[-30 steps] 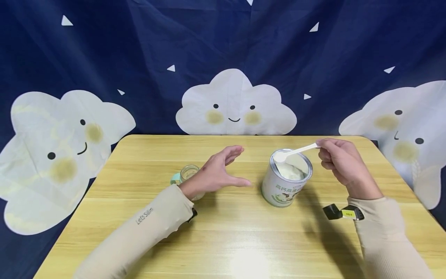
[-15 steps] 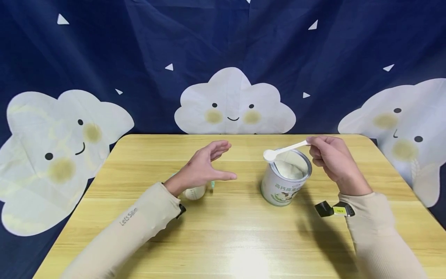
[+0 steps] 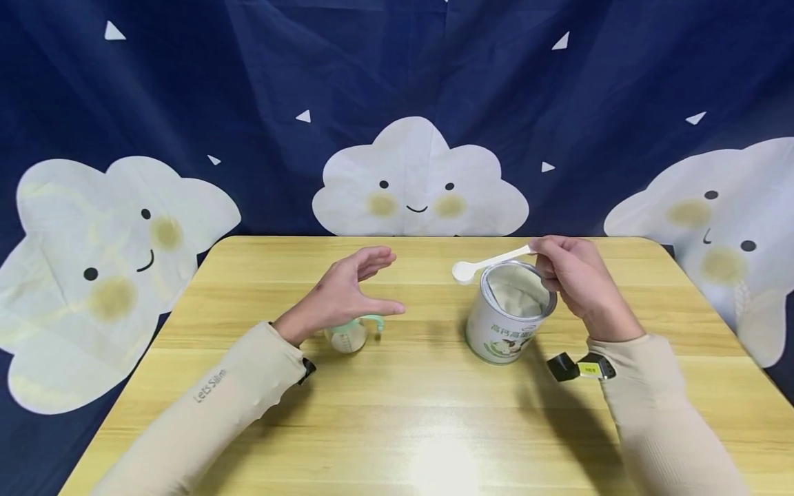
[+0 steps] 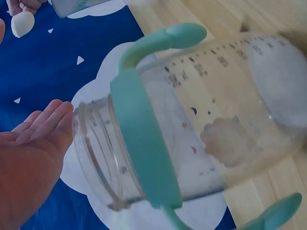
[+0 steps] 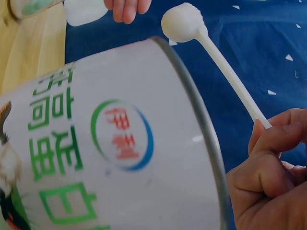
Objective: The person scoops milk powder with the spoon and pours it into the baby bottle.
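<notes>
My right hand pinches the handle of a white measuring scoop. White powder heaps above the rim of the scoop's bowl, which hangs just left of the can's mouth. Below stands an open milk powder can, with pale powder inside. My left hand hovers by a clear baby bottle, fingers extended and thumb apart, holding nothing. That hand hides the bottle's top in the head view. In the left wrist view the bottle has no cap, a green collar with two handles, and whitish contents at its bottom.
Both things stand on a light wooden table, the bottle left and the can right. Behind the table's far edge hangs a dark blue curtain with smiling clouds.
My right hand has carried the scoop leftward, from over the can's mouth to past its left rim. My left hand has shifted left, uncovering the bottle's lower part and one handle.
</notes>
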`<state>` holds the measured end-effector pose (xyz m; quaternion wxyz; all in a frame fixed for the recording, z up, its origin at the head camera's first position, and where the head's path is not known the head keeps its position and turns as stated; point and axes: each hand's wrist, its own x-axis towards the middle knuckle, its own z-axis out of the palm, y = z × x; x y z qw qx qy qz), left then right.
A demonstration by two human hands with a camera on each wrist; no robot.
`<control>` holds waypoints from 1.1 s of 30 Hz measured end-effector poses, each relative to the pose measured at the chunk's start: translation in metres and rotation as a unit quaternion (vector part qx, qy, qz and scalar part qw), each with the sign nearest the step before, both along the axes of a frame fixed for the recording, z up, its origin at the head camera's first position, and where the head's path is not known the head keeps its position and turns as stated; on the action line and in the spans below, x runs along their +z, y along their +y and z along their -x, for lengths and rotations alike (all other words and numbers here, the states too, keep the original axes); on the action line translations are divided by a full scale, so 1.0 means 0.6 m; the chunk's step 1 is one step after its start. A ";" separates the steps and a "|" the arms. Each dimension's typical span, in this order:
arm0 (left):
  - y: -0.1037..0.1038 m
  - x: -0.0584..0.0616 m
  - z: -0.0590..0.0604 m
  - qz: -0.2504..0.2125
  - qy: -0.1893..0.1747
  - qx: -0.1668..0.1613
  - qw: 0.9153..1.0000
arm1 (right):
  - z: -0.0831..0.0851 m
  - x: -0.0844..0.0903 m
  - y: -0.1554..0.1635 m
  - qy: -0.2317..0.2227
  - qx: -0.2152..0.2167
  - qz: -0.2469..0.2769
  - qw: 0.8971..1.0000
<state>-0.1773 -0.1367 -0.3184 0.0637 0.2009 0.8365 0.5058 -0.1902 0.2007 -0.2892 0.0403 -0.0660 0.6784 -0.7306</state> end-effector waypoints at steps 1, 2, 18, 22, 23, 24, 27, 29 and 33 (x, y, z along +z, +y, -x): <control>-0.002 0.000 0.000 0.003 0.001 0.002 1.000 | 0.000 0.001 -0.002 -0.001 0.001 0.001 1.000; -0.005 0.001 0.000 0.005 0.003 0.005 1.000 | 0.000 0.002 -0.004 -0.002 0.002 0.001 1.000; -0.052 -0.010 -0.003 -0.003 0.001 0.023 1.000 | 0.008 0.006 -0.036 -0.013 0.001 -0.053 0.999; -0.067 -0.017 -0.006 0.004 0.002 0.033 0.999 | 0.010 0.004 -0.045 -0.024 0.009 -0.046 0.999; -0.071 -0.019 -0.007 0.006 0.000 0.036 0.999 | 0.010 0.003 -0.047 -0.026 0.010 -0.046 0.999; -0.076 -0.021 -0.007 0.009 0.000 0.036 0.999 | 0.010 0.003 -0.050 -0.026 0.010 -0.047 0.999; -0.089 -0.025 -0.010 0.021 -0.001 0.038 0.999 | 0.010 0.001 -0.058 -0.027 0.007 -0.055 0.998; -0.096 -0.027 -0.012 0.028 -0.003 0.038 0.999 | 0.010 0.001 -0.063 -0.029 0.005 -0.059 0.998; -0.108 -0.036 -0.015 0.035 -0.002 0.035 0.999 | 0.010 0.001 -0.073 -0.031 0.004 -0.062 0.998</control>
